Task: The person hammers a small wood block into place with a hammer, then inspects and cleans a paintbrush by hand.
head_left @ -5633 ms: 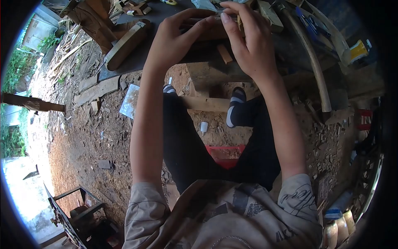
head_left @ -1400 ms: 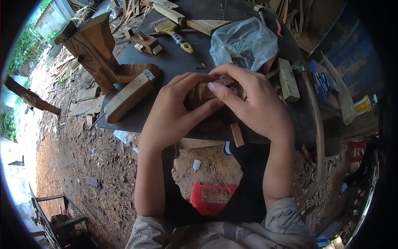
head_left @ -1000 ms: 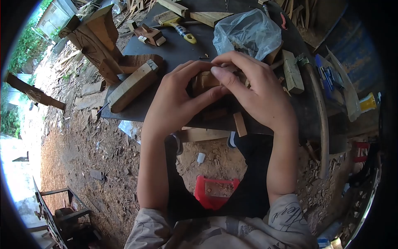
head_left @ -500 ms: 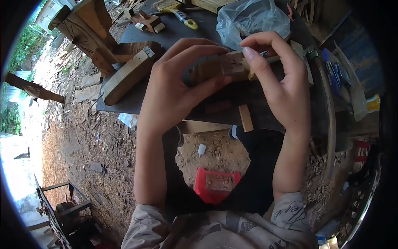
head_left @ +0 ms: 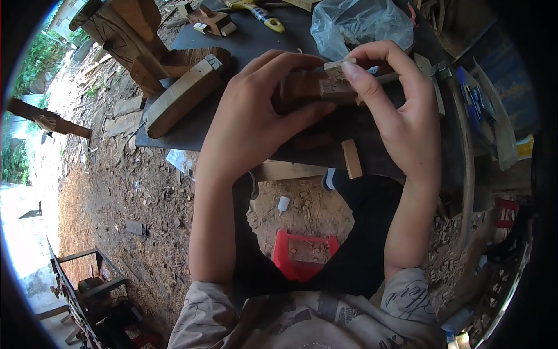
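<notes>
My left hand [head_left: 247, 113] is wrapped round a brown wooden block [head_left: 299, 87], which has a notched end toward the right. Between the thumb and fingers of my right hand [head_left: 401, 104] is a small pale wood piece [head_left: 335, 66], right at the top of that notched end. Both hands are over the dark tabletop [head_left: 383, 136]. Close below them lies a small light wood strip [head_left: 351, 158], near the table's front edge. A darker flat wood piece [head_left: 313, 140] rests to its left, partly in shadow.
A thick wooden bar [head_left: 180, 99] and a carved wooden frame [head_left: 125, 43] stand at the left. Farther back are a jointed wood piece [head_left: 210, 22], a paintbrush [head_left: 264, 15] and a crumpled plastic bag [head_left: 354, 26]. A red stool [head_left: 283, 256] is between my legs.
The small wood piece has come up and now shows above the block's notched end, under my right thumb. Both hands have shifted slightly right in view.
</notes>
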Demonstrator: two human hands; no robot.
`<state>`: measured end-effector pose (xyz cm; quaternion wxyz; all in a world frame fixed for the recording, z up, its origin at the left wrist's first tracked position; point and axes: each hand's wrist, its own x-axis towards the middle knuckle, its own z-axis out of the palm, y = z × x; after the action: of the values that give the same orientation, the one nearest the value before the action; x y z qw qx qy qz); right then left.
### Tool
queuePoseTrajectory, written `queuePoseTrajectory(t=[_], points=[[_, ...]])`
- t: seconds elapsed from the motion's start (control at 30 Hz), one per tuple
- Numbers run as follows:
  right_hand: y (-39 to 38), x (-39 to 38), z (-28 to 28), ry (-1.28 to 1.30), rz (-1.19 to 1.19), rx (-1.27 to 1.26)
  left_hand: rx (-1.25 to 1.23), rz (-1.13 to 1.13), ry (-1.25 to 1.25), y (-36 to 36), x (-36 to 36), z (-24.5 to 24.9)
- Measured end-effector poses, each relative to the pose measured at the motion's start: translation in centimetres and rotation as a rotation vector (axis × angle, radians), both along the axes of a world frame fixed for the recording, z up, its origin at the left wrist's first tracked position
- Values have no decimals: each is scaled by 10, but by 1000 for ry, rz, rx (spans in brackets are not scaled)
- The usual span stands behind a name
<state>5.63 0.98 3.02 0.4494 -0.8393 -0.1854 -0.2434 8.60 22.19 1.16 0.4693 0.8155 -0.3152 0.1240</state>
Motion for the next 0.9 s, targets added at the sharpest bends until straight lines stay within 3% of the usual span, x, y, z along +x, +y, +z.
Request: queuePoseTrajectory(t=[0.23,0.43,0.53,0.63,0.9], points=[[-1,0,1,-52,-9,-26,12,-16,-38,2,1,0],[1,2,-2,-27,5,304,14,-16,-98,3,2,0],[-5,3,-1,-69,-114,48,-15,5,-141,3,2,-1],[-7,7,-7,-126,-156,-26,-66,53,-174,2,0,-1],[2,2,1,-213,32,-302,-24,144,-274,-2,-2,-3]])
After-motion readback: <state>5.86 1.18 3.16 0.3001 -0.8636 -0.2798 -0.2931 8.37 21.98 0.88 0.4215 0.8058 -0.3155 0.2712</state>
